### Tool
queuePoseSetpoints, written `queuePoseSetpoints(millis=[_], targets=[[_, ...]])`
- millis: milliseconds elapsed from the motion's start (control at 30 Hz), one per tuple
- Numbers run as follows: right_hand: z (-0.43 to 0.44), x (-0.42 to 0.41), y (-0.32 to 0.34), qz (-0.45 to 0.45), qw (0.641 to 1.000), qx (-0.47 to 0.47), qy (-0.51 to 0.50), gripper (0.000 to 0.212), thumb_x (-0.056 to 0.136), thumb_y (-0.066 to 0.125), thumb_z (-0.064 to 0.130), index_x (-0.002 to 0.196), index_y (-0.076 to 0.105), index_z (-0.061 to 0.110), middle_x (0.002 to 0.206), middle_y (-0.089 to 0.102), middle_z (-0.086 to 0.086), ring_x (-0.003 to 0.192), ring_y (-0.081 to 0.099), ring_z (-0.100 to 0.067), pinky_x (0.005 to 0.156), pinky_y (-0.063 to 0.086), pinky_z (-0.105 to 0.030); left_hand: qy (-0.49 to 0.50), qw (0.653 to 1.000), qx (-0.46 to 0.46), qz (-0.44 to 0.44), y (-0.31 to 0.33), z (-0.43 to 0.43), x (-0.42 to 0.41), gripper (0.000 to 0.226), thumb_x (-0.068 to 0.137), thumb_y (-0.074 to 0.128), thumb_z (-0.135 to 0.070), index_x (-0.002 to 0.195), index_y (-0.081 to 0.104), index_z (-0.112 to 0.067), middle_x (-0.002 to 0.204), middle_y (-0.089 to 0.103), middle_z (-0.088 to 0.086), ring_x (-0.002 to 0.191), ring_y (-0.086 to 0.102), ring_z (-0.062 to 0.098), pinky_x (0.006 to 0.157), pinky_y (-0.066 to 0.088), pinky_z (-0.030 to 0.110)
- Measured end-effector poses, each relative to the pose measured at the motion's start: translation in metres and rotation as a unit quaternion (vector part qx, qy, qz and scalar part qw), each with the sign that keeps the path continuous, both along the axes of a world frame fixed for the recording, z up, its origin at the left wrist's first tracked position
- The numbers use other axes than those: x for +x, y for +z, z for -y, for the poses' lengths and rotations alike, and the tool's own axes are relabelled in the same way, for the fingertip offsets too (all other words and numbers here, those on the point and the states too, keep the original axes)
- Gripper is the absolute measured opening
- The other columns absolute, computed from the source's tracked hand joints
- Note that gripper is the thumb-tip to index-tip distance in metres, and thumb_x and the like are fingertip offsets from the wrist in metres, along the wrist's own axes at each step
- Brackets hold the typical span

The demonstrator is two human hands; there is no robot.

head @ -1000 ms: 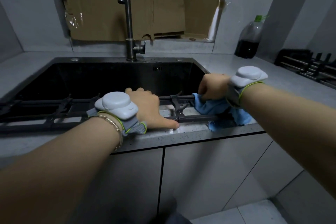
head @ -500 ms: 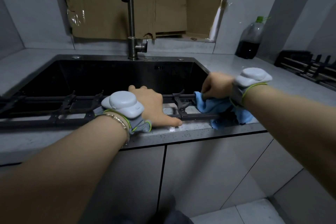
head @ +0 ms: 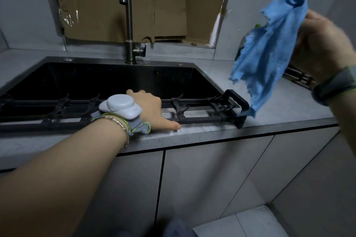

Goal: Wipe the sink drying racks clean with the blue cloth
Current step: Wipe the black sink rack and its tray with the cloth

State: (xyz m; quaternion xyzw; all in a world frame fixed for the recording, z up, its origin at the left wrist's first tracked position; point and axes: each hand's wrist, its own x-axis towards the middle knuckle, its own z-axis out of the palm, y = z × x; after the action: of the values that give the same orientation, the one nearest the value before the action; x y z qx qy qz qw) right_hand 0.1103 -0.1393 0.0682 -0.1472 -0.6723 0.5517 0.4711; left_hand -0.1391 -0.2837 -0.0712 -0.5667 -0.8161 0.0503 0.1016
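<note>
A grey counter point(head: 279, 106) runs round a dark sink point(head: 115, 79), with brown cardboard point(head: 163, 2) behind. A black drying rack point(head: 202, 120) lies along the sink's front edge, its end on the counter. The left hand point(head: 150, 109) rests on it, fingers bent over the far bar, thumb flat on the near one. The right hand point(head: 319, 44) pinches the blue cloth point(head: 269, 54) in the air over the counter's right side. Its low tip hangs near the rack's end.
</note>
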Motion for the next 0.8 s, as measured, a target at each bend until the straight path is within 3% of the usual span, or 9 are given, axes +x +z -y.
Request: queuePoseSetpoints(millis=[100,167,233,333,433,500,567,633,800], targets=[[0.004,0.012,-0.001,0.043,0.999,-0.013,0.015,0.021,0.08,0.055,0.014,0.101,0.056,0.01,0.084,0.054,-0.006,0.078,0.053,-0.019,0.078,0.048,-0.032,-0.005,1.0,0.006,0.015,0.0,0.0,-0.002,0.089,0.05,0.031,-0.097,0.074,0.06,-0.017,0.072,0.061,-0.002,0.077,0.055,0.02,0.071,0.032,0.035],[0.013,0.006,-0.015,0.091,0.995,-0.011,-0.026,0.014,0.087,0.051,0.012,0.098,0.059,0.01,0.083,0.062,-0.005,0.073,0.06,-0.016,0.071,0.052,-0.028,-0.007,1.0,0.009,0.01,0.0,0.001,-0.001,0.088,0.05,0.031,-0.097,0.072,0.059,-0.017,0.07,0.06,-0.003,0.075,0.055,0.019,0.071,0.032,0.034],[0.022,-0.012,-0.043,0.197,0.973,0.041,-0.113,0.015,0.09,0.052,0.004,0.082,0.062,0.012,0.069,0.062,-0.002,0.06,0.055,-0.009,0.06,0.047,-0.022,-0.005,1.0,0.009,0.009,0.001,0.001,-0.001,0.087,0.051,0.032,-0.097,0.072,0.059,-0.017,0.069,0.059,-0.003,0.074,0.055,0.019,0.072,0.032,0.034],[0.035,-0.042,-0.099,0.359,0.892,0.174,-0.21,0.02,0.088,0.057,0.008,0.07,0.064,0.013,0.064,0.055,-0.004,0.061,0.052,-0.01,0.056,0.039,-0.022,-0.002,1.0,0.002,0.016,0.001,0.002,-0.001,0.085,0.054,0.033,-0.096,0.072,0.058,-0.017,0.071,0.059,-0.002,0.075,0.053,0.02,0.072,0.033,0.035],[0.045,-0.058,-0.139,0.464,0.774,0.312,-0.297,0.017,0.087,0.055,0.02,0.089,0.072,0.016,0.092,0.062,-0.008,0.095,0.052,-0.03,0.077,0.041,-0.035,0.003,1.0,0.004,0.014,0.001,0.003,0.0,0.086,0.053,0.033,-0.097,0.073,0.059,-0.017,0.071,0.059,-0.003,0.076,0.052,0.02,0.072,0.032,0.035],[0.055,-0.061,-0.153,0.475,0.724,0.364,-0.342,0.022,0.089,0.049,0.019,0.092,0.071,0.016,0.098,0.059,-0.006,0.1,0.046,-0.032,0.08,0.035,-0.039,0.005,1.0,0.008,0.011,0.001,0.002,0.0,0.086,0.053,0.034,-0.096,0.076,0.061,-0.018,0.074,0.06,-0.003,0.078,0.052,0.02,0.073,0.031,0.035],[0.066,-0.06,-0.169,0.433,0.719,0.416,-0.349,0.021,0.083,0.05,0.016,0.086,0.071,0.012,0.087,0.063,-0.006,0.089,0.052,-0.033,0.073,0.038,-0.039,0.005,1.0,0.011,0.014,-0.001,0.002,0.0,0.085,0.054,0.034,-0.095,0.081,0.062,-0.019,0.079,0.062,-0.003,0.082,0.051,0.02,0.074,0.031,0.035],[0.072,-0.054,-0.184,0.391,0.737,0.433,-0.342,0.021,0.078,0.054,0.016,0.089,0.071,0.011,0.084,0.066,-0.004,0.081,0.056,-0.033,0.065,0.041,-0.037,0.005,1.0,0.015,0.008,-0.001,0.002,0.0,0.084,0.055,0.035,-0.095,0.082,0.062,-0.02,0.081,0.062,-0.003,0.083,0.049,0.02,0.074,0.03,0.035],[0.079,-0.073,-0.175,0.422,0.758,0.426,-0.257,0.017,0.089,0.053,0.02,0.099,0.066,0.016,0.099,0.062,0.0,0.098,0.046,-0.028,0.075,0.025,-0.035,0.006,1.0,0.008,0.01,-0.001,0.0,0.0,0.084,0.053,0.034,-0.096,0.079,0.06,-0.021,0.079,0.06,-0.002,0.082,0.05,0.021,0.075,0.031,0.036]])
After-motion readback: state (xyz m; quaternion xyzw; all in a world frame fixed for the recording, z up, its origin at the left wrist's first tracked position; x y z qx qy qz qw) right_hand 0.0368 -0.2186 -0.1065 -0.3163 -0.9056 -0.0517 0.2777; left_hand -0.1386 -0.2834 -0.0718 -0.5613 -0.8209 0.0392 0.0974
